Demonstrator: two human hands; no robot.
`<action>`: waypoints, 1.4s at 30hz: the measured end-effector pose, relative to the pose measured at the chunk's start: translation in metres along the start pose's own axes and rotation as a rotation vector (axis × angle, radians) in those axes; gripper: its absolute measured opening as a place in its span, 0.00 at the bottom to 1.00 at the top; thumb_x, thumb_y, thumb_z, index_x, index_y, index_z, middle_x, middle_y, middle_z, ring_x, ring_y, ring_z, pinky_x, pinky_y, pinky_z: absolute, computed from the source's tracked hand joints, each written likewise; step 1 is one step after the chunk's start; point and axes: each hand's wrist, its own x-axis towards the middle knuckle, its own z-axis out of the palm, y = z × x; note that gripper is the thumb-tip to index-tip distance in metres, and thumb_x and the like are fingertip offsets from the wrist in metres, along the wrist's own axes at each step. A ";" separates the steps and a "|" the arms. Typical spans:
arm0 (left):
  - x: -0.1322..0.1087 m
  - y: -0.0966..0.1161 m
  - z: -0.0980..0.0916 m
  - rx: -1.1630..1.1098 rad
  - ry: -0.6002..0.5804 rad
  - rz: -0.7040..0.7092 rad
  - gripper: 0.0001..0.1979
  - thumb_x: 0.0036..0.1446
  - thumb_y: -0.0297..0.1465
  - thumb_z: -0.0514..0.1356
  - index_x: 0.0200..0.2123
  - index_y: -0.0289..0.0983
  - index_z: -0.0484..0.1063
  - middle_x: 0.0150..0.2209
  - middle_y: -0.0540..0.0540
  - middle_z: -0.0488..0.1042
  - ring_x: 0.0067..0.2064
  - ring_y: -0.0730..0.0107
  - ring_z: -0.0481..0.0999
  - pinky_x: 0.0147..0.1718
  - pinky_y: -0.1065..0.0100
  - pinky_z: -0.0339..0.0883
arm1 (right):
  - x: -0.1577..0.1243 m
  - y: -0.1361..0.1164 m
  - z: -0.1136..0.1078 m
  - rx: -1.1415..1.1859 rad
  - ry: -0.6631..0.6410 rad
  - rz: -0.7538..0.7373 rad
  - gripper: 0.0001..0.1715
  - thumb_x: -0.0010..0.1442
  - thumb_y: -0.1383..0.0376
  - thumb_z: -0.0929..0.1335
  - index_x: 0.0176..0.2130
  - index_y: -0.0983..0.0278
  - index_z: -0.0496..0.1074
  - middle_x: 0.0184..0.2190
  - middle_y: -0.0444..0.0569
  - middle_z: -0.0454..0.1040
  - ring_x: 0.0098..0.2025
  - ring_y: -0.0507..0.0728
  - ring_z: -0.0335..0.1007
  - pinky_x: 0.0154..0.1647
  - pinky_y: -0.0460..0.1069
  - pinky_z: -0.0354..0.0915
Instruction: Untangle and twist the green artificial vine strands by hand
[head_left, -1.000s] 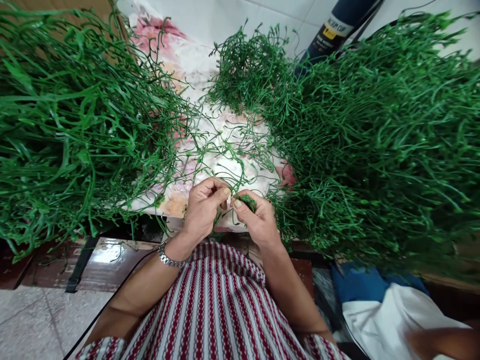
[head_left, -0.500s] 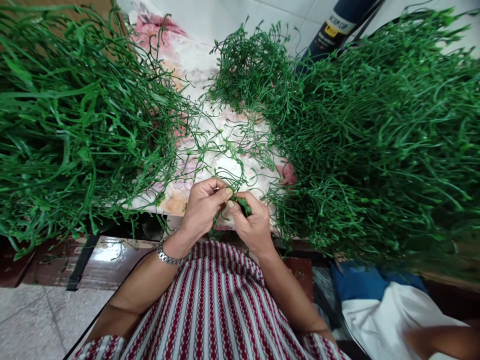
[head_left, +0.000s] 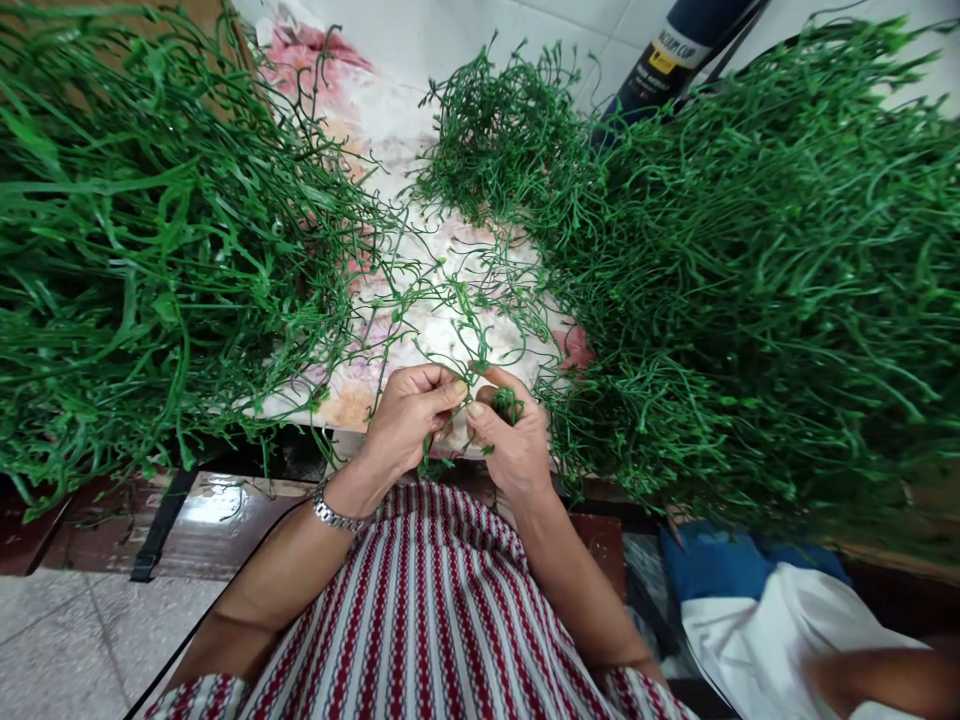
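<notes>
Near the front edge of the flowered cloth (head_left: pixel 450 250), my left hand (head_left: pixel 412 415) pinches thin green stems between thumb and forefinger. Just to its right, my right hand (head_left: pixel 514 430) is closed around a small green bunch (head_left: pixel 508 402), its curled fingers partly hidden. Thin green strands (head_left: pixel 465 310) stretch over the cloth beyond my fingertips. A large heap of green stems (head_left: pixel 150 250) lies on the left, and another heap (head_left: pixel 772 280) fills the right side. A smaller green clump (head_left: pixel 510 130) sits at the back.
A dark cylinder with a "VACUUM CUP" label (head_left: pixel 660 65) leans behind the right heap. White wall tiles (head_left: pixel 555 30) are at the back. At the lower right is another person's arm (head_left: pixel 885 680) beside white cloth (head_left: pixel 787 640). A dark strap (head_left: pixel 161 525) hangs at the lower left.
My right hand has shifted slightly right, with more of the bunch showing in its curled fingers. The strands beyond my fingertips have moved a little to the right.
</notes>
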 end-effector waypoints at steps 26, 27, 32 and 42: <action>0.005 -0.006 0.001 -0.042 -0.056 -0.061 0.11 0.43 0.33 0.64 0.18 0.33 0.67 0.13 0.54 0.64 0.12 0.84 0.55 0.11 0.77 0.49 | -0.004 -0.002 -0.002 -0.407 0.061 -0.242 0.12 0.54 0.61 0.68 0.40 0.61 0.69 0.22 0.38 0.64 0.19 0.46 0.56 0.21 0.43 0.58; 0.005 -0.007 0.000 -0.004 -0.049 -0.052 0.11 0.43 0.33 0.64 0.18 0.33 0.67 0.13 0.54 0.64 0.12 0.83 0.55 0.11 0.77 0.48 | -0.005 -0.004 -0.002 -0.520 0.074 -0.308 0.11 0.55 0.62 0.67 0.39 0.61 0.68 0.23 0.39 0.66 0.21 0.47 0.59 0.24 0.44 0.59; 0.006 -0.014 -0.003 0.228 0.024 0.211 0.11 0.46 0.31 0.63 0.18 0.33 0.68 0.15 0.55 0.60 0.18 0.82 0.56 0.17 0.76 0.50 | -0.005 -0.011 -0.005 -0.839 0.063 -0.517 0.05 0.55 0.66 0.65 0.35 0.63 0.67 0.30 0.45 0.69 0.32 0.51 0.65 0.35 0.46 0.62; 0.005 -0.019 0.004 0.313 0.149 0.489 0.03 0.47 0.29 0.62 0.23 0.37 0.74 0.25 0.51 0.66 0.29 0.75 0.66 0.28 0.74 0.59 | 0.000 -0.009 0.004 -0.205 -0.008 -0.045 0.06 0.55 0.63 0.66 0.33 0.62 0.62 0.22 0.38 0.60 0.21 0.46 0.52 0.22 0.43 0.54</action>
